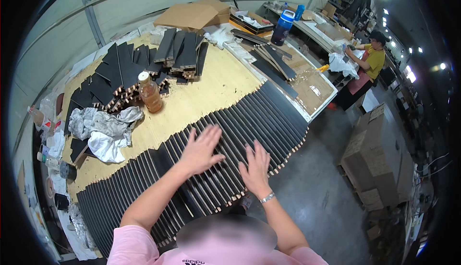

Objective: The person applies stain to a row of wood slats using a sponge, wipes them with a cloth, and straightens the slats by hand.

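A long row of narrow black wooden slats lies side by side along the near edge of the table, their pale raw ends showing. My left hand rests on the middle of the row with its fingers spread. Farther right, my right hand lies on the same slats close to their near ends, fingers apart. Neither hand grips anything. Beyond the row, loose piles of black slats stand on the far left of the table, beside a bottle of amber liquid.
Crumpled white and grey rags lie at the left. Behind are cardboard sheets, a blue-lidded jug and a white-edged panel bearing more slats. A co-worker stands at another bench. A large cardboard box sits on the floor at right.
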